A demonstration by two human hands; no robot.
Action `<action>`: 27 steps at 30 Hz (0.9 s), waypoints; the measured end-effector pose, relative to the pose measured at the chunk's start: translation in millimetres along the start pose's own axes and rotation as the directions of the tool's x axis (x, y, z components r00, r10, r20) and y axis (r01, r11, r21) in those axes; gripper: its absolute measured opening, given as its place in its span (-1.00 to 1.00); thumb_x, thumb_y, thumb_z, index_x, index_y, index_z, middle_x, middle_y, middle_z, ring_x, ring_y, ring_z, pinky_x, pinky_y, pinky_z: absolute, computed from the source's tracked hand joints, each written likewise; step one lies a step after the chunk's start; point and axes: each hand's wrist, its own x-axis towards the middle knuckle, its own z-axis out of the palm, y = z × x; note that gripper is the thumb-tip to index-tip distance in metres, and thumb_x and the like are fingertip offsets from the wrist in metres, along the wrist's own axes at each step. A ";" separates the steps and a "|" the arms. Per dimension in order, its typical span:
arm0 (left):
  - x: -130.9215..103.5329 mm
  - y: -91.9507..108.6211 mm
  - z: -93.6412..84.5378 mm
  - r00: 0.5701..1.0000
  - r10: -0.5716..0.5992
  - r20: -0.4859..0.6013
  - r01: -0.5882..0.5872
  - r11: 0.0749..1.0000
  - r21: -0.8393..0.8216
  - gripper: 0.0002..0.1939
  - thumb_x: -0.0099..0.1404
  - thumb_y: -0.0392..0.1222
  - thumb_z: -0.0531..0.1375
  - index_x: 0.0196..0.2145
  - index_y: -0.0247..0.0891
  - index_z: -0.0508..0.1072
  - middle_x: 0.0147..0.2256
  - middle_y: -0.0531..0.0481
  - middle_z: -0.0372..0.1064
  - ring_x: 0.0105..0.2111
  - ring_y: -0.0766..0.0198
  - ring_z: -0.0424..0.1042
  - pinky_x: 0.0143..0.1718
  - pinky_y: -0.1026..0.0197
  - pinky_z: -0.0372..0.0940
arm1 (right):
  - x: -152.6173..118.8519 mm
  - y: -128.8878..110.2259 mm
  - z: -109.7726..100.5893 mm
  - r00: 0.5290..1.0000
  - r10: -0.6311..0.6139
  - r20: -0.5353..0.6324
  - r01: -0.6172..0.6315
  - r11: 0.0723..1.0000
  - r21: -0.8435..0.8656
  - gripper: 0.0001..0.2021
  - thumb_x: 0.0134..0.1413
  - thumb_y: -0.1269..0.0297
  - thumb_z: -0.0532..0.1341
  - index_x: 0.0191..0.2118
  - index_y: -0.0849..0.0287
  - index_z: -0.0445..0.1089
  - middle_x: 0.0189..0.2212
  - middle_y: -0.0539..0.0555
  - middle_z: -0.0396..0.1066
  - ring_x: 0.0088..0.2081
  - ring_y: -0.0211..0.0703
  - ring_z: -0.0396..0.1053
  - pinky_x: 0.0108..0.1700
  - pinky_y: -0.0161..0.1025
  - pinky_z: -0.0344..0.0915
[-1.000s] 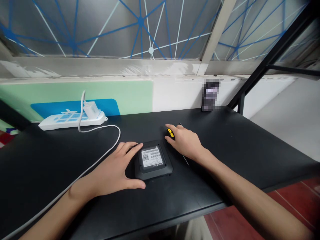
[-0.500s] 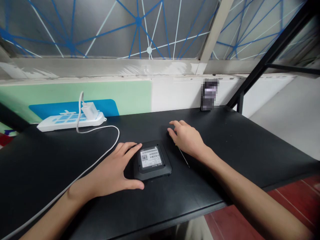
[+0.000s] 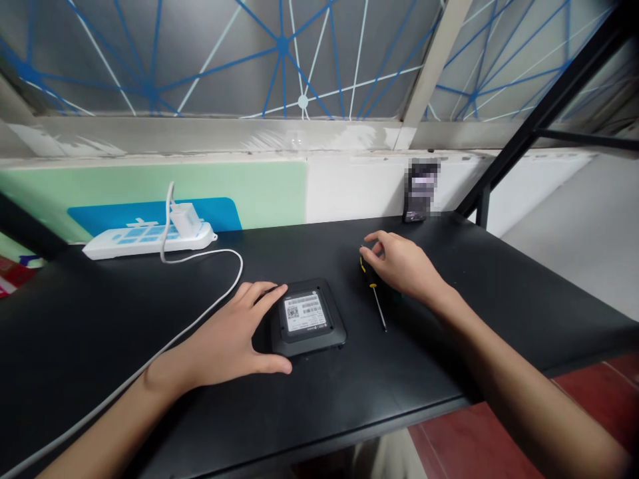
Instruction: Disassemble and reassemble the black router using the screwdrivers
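Note:
A black square electronic box [image 3: 332, 326] lies on the black table with its labelled side up. A white label with a QR code covers its middle. My left hand [image 3: 229, 336] spans the box's left side, index finger at the far edge and thumb along the near edge, holding it in place. To the right lies a screwdriver [image 3: 373, 286] with a black and yellow handle, its metal shaft pointing towards me. My right hand [image 3: 407, 266] is over the handle end, thumb and forefinger apart; whether they touch the handle is unclear.
At the back left a white power strip [image 3: 114, 243] carries a plugged-in charger [image 3: 184, 219]. Its white cable [image 3: 200, 313] runs across the table, passing by my left arm. A blurred phone-like object [image 3: 422, 193] leans against the wall. A black frame [image 3: 504, 159] rises on the right.
My right hand has shifted right, uncovering the screwdriver's handle. The screwdriver stays nearly in place. My left hand and the box look unmoved, while the view has shifted slightly.

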 end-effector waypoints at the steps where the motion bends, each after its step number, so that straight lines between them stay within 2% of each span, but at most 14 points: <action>1: -0.1 0.5 -0.4 1.000 0.000 0.003 0.000 1.000 0.002 0.03 0.17 0.30 0.36 0.42 -0.13 0.06 0.36 -0.27 0.10 0.32 -0.27 0.15 0.29 -0.33 0.16 | -2.5 3.4 -0.8 1.000 -0.016 0.010 0.016 1.000 0.013 -0.68 0.28 0.10 0.14 0.00 0.15 0.45 -0.20 0.12 0.54 -0.22 -0.04 0.52 -0.14 -0.16 0.36; 4: -0.7 0.9 -0.9 1.000 0.012 -0.008 -0.012 1.000 0.000 0.02 0.18 0.31 0.35 0.42 -0.09 0.05 0.36 -0.24 0.12 0.31 -0.27 0.17 0.28 -0.32 0.17 | -14.1 16.0 -3.1 0.998 -0.063 0.021 0.062 0.998 0.030 -0.69 0.28 0.10 0.15 -0.01 0.16 0.44 -0.15 0.14 0.52 -0.20 -0.06 0.52 -0.12 -0.16 0.38; 8: -0.9 -0.4 -0.3 0.999 0.025 -0.021 -0.025 1.000 -0.010 0.01 0.18 0.32 0.35 0.42 -0.07 0.06 0.35 -0.23 0.14 0.29 -0.28 0.19 0.26 -0.31 0.20 | -34.7 35.0 -6.2 0.992 -0.121 -0.036 0.122 0.992 0.023 -0.71 0.28 0.13 0.13 -0.03 0.15 0.45 -0.14 0.17 0.48 -0.15 0.02 0.52 -0.10 -0.09 0.43; 11: -0.9 -1.5 0.4 0.999 0.026 -0.021 -0.026 1.000 -0.014 0.02 0.18 0.35 0.33 0.42 -0.10 0.07 0.35 -0.25 0.13 0.29 -0.27 0.19 0.26 -0.31 0.20 | -49.8 45.5 -10.6 0.985 -0.170 -0.014 0.170 0.983 0.063 -0.72 0.31 0.15 0.10 -0.03 0.12 0.47 -0.09 0.18 0.47 -0.22 -0.01 0.54 -0.13 -0.05 0.47; 14: -1.3 -1.7 0.6 1.000 0.023 -0.012 -0.023 1.000 -0.009 0.03 0.18 0.36 0.32 0.42 -0.11 0.05 0.36 -0.25 0.12 0.30 -0.26 0.17 0.27 -0.31 0.19 | -62.1 51.9 -17.2 0.925 -0.373 0.063 0.359 0.918 0.171 -0.68 0.35 0.29 0.00 -0.02 0.07 0.50 0.10 0.19 0.44 0.01 0.00 0.52 0.05 -0.04 0.47; 18: -1.7 -1.2 0.3 1.000 0.023 -0.017 -0.023 1.000 -0.013 0.03 0.18 0.34 0.33 0.43 -0.09 0.04 0.35 -0.23 0.12 0.30 -0.25 0.17 0.28 -0.30 0.18 | -71.0 57.6 -24.6 0.840 -0.519 0.157 0.492 0.851 0.183 -0.64 0.36 0.32 0.02 0.08 -0.02 0.51 0.19 0.15 0.45 0.14 0.08 0.47 0.11 0.07 0.48; 20: -1.6 -0.7 0.2 1.000 0.014 -0.011 -0.014 1.000 -0.016 0.03 0.18 0.34 0.34 0.43 -0.11 0.04 0.36 -0.24 0.11 0.31 -0.25 0.16 0.28 -0.30 0.17 | -71.7 59.9 -25.3 0.823 -0.537 0.184 0.503 0.840 0.201 -0.62 0.38 0.31 0.03 0.15 -0.02 0.47 0.22 0.16 0.41 0.18 0.07 0.44 0.16 0.07 0.46; 23: -1.2 -0.1 0.0 1.000 0.014 -0.008 -0.014 1.000 -0.015 0.03 0.19 0.33 0.33 0.43 -0.12 0.04 0.36 -0.24 0.11 0.31 -0.26 0.15 0.28 -0.31 0.17 | -69.2 62.3 -22.7 0.836 -0.514 0.192 0.466 0.850 0.246 -0.61 0.41 0.28 0.00 0.21 0.00 0.42 0.24 0.20 0.36 0.21 0.04 0.42 0.22 0.04 0.42; 27: -0.6 0.2 -0.1 1.000 0.008 0.002 -0.008 1.000 -0.024 0.03 0.19 0.34 0.33 0.42 -0.14 0.04 0.36 -0.25 0.10 0.32 -0.25 0.14 0.29 -0.30 0.17 | -63.1 65.4 -17.1 0.846 -0.502 0.179 0.458 0.857 0.235 -0.64 0.41 0.26 0.02 0.15 0.02 0.46 0.16 0.20 0.43 0.13 0.04 0.48 0.16 0.01 0.46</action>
